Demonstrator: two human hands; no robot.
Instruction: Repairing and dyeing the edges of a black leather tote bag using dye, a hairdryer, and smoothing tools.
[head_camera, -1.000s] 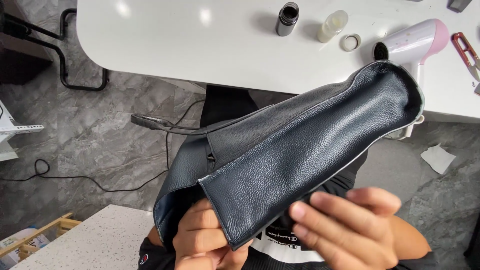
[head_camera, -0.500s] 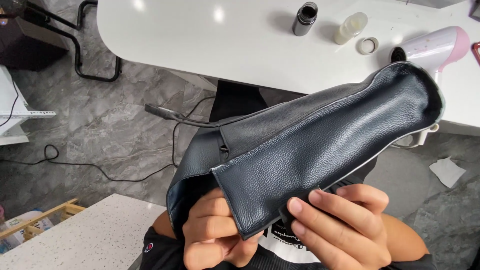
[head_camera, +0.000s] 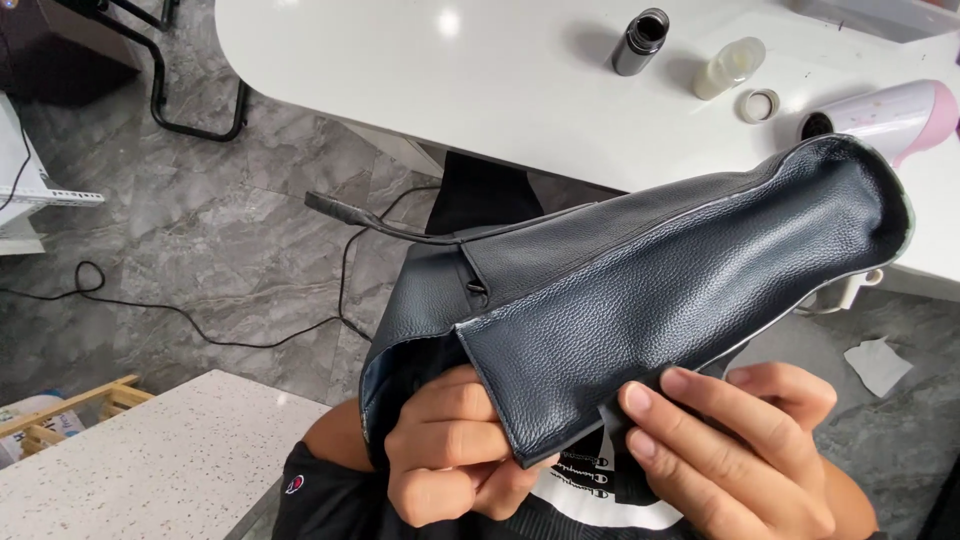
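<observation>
My left hand (head_camera: 450, 450) and right hand (head_camera: 730, 450) both grip the near edge of the dark leather bag (head_camera: 640, 300), held in the air on the near side of the white desk (head_camera: 480, 70). Step in hand, I judge: inspecting the panel; turning it next calls for regripping.

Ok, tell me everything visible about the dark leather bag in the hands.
The dark leather bag is navy-black with a pebbled grain, folded flat and held slanting up toward the right, its far end over the white table. A lighter edge runs along the seams, and a thin strap juts out to the left. The left hand grips its lower corner; the right hand pinches the underside edge.
</observation>
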